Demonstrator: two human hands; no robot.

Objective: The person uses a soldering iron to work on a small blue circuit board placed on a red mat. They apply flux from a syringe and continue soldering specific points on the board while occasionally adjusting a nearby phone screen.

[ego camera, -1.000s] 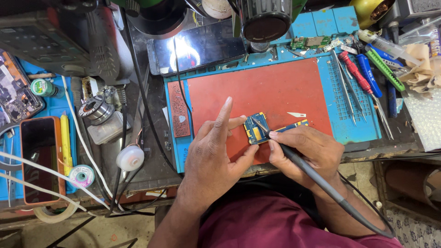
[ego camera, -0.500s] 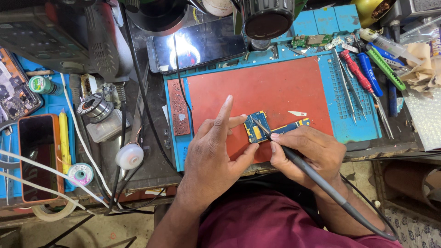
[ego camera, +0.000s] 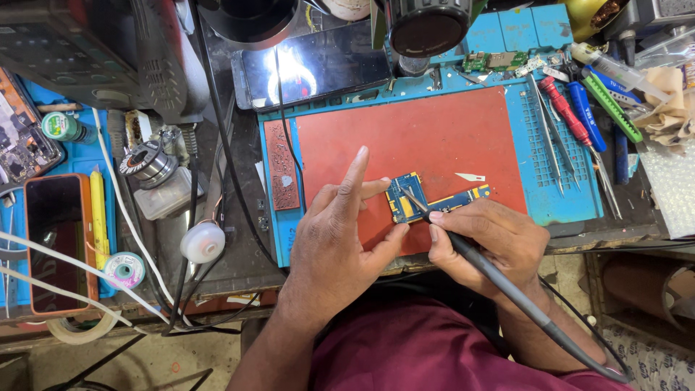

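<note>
A small blue circuit board (ego camera: 418, 201) with gold pads lies on the red work mat (ego camera: 427, 137). My left hand (ego camera: 340, 239) pins the board's left end between thumb and a bent finger, with the index finger stretched up over the mat. My right hand (ego camera: 492, 242) grips a black soldering iron (ego camera: 463, 250) like a pen. Its thin tip touches the left part of the board. The iron's cable runs off toward the lower right.
Tweezers (ego camera: 549, 134), red and blue screwdrivers (ego camera: 575, 116) and a green tool lie on the blue mat (ego camera: 557, 192) at right. A dark phone (ego camera: 318, 65) lies behind the red mat. Solder spools (ego camera: 148, 163), cables and an orange-cased phone (ego camera: 58, 246) crowd the left side.
The view has drifted slightly. Both hands stay on the board, and the iron's tip remains on its left part.
</note>
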